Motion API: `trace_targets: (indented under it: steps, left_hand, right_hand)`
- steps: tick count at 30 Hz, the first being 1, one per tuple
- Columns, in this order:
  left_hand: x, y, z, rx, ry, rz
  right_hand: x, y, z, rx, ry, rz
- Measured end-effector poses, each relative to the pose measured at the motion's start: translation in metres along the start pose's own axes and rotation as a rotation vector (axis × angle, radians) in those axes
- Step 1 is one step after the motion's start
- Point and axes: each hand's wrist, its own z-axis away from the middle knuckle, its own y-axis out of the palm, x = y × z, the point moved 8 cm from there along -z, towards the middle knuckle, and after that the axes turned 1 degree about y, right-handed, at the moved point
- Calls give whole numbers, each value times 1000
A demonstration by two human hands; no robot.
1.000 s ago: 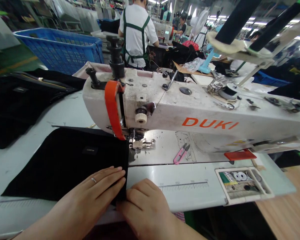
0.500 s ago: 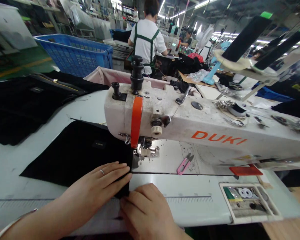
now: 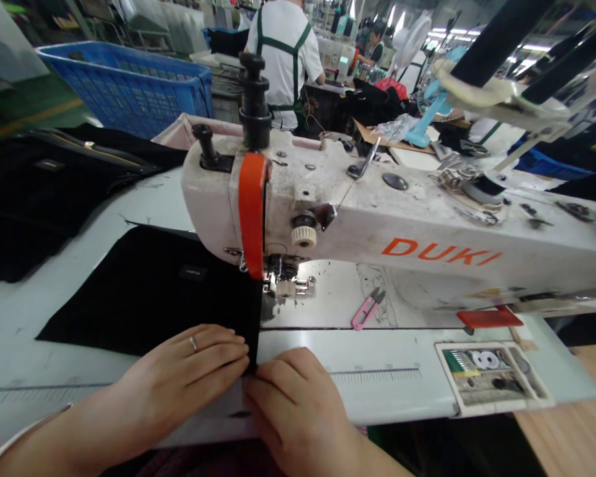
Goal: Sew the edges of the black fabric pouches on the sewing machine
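Observation:
A black fabric piece (image 3: pixel 144 291) with a small dark label lies flat on the sewing table, its right edge running under the presser foot (image 3: pixel 289 286) of a white DUKI sewing machine (image 3: pixel 377 225). My left hand (image 3: pixel 191 371), a ring on one finger, lies flat on the fabric's near right corner with fingers stretched out. My right hand (image 3: pixel 298 404) sits just right of that corner, fingers curled and pinching the fabric's edge.
Pink thread snips (image 3: pixel 365 310) lie on the machine bed. A tray of bobbins (image 3: pixel 491 377) is set into the table at right. More black cloth (image 3: pixel 34 199) is piled at left, a blue crate (image 3: pixel 129 86) behind. A person in a green apron (image 3: pixel 283 53) works beyond.
The fabric has slid away from me toward the needle; its near edge sits farther up the table. Both hands followed it and stay at the near right corner.

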Motion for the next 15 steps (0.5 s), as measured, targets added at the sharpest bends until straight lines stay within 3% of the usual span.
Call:
trace_targets:
  steps: [7,12,15]
  left_hand:
    - [8,2,-4,25,-57,149]
    - [3,-3,-11,26,-14,121]
    - [5,-6,-14,-14,-30,89]
  right_hand:
    - [1,-4,0,-6,24,-14]
    - [-6,-12,-6,-35,112,-84]
    - [-5,-13,-12,-13,72,-70]
